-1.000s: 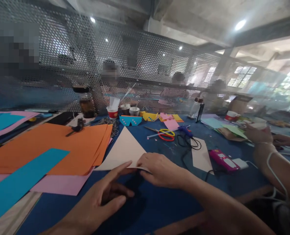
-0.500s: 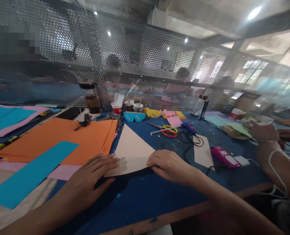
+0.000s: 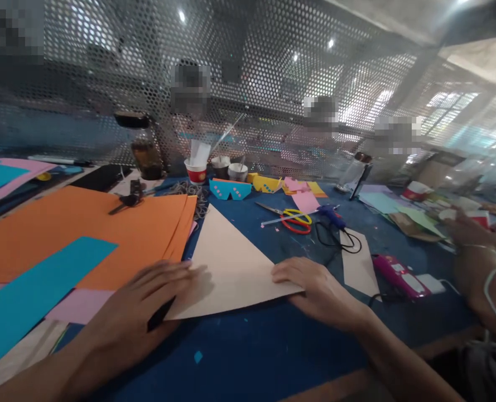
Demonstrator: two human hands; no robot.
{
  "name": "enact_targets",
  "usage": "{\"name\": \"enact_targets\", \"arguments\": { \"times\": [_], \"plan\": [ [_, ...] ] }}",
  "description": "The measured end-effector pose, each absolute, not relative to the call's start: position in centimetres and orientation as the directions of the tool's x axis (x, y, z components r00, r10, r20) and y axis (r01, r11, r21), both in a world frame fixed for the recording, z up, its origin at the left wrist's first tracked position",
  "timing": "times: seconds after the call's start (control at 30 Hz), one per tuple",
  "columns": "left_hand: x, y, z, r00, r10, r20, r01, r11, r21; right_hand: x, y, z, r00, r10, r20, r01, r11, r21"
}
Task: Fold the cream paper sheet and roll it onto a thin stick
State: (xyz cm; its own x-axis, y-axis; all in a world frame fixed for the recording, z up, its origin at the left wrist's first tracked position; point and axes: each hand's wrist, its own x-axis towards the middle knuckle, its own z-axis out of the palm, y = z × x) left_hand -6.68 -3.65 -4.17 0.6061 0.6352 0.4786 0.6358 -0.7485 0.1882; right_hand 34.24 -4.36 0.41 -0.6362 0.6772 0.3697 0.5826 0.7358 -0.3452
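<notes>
A cream paper triangle (image 3: 230, 262) lies flat on the blue table (image 3: 256, 352), its tip pointing away from me. My left hand (image 3: 147, 304) rests on its near left corner with the fingers stretched flat. My right hand (image 3: 314, 287) lies at the near right corner, fingers curled down onto the paper's edge. Neither hand lifts the paper.
Orange sheets (image 3: 84, 234), a teal strip (image 3: 34, 290) and pink paper (image 3: 80, 304) lie to the left. Scissors (image 3: 292, 218), a glue gun with black cable (image 3: 335, 223), a cream offcut (image 3: 359, 268), cups (image 3: 196, 170) and folded paper shapes (image 3: 230, 190) stand beyond. Another person's arm (image 3: 477, 262) reaches in at right. A perforated screen (image 3: 248, 84) backs the table.
The triangle now lies fully flat and looks larger. My left hand moved from the bare table onto its left corner; my right hand slid to the right corner. The camera tilted down.
</notes>
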Motion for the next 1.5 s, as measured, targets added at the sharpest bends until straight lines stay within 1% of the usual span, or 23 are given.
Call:
{"name": "enact_targets", "arguments": {
  "times": [0.1, 0.2, 0.37, 0.53, 0.7, 0.9, 1.07, 1.13, 1.27, 1.4, 1.5],
  "plan": [
    [-7.2, -3.0, -5.6, 0.58, 0.698, 0.421, 0.689, -0.696, 0.204, 34.2, -4.3, 0.4, -0.631, 0.688, 0.357, 0.584, 0.725, -0.365],
    [-7.6, -2.5, -6.2, 0.602, 0.683, 0.413, 0.67, -0.714, 0.203, 34.2, -4.2, 0.5, -0.625, 0.698, 0.349, 0.59, 0.715, -0.374],
    [-7.6, -3.0, -5.5, 0.604, 0.688, 0.401, 0.673, -0.711, 0.205, 34.3, -4.1, 0.6, -0.646, 0.696, 0.312, 0.596, 0.716, -0.364],
    [-7.6, -3.3, -5.0, 0.586, 0.673, 0.452, 0.652, -0.722, 0.229, 34.5, -3.9, 0.4, -0.631, 0.725, 0.275, 0.651, 0.688, -0.32],
    [-7.7, -2.6, -5.3, 0.646, 0.619, 0.447, 0.623, -0.766, 0.161, 34.5, -3.8, 0.4, -0.629, 0.73, 0.267, 0.668, 0.683, -0.295],
    [-7.3, -2.9, -5.5, 0.611, 0.646, 0.457, 0.634, -0.746, 0.205, 34.3, -3.7, 0.6, -0.637, 0.693, 0.337, 0.62, 0.721, -0.31],
    [-7.7, -3.1, -5.2, 0.631, 0.616, 0.471, 0.595, -0.774, 0.215, 34.3, -3.7, 0.4, -0.643, 0.666, 0.38, 0.58, 0.746, -0.326],
    [-7.8, -3.1, -5.3, 0.643, 0.6, 0.476, 0.579, -0.788, 0.21, 34.5, -3.7, 0.3, -0.639, 0.672, 0.374, 0.585, 0.74, -0.332],
    [-7.7, -3.0, -6.2, 0.599, 0.615, 0.513, 0.596, -0.77, 0.228, 34.7, -3.6, 0.2, -0.649, 0.678, 0.345, 0.585, 0.735, -0.344],
    [-7.5, -2.8, -6.5, 0.627, 0.563, 0.538, 0.574, -0.801, 0.169, 34.8, -3.6, 0.3, -0.651, 0.682, 0.332, 0.591, 0.73, -0.343],
    [-7.0, -3.0, -6.1, 0.594, 0.615, 0.519, 0.607, -0.765, 0.212, 34.8, -3.6, 0.3, -0.649, 0.689, 0.323, 0.596, 0.724, -0.348]
  ]
}}
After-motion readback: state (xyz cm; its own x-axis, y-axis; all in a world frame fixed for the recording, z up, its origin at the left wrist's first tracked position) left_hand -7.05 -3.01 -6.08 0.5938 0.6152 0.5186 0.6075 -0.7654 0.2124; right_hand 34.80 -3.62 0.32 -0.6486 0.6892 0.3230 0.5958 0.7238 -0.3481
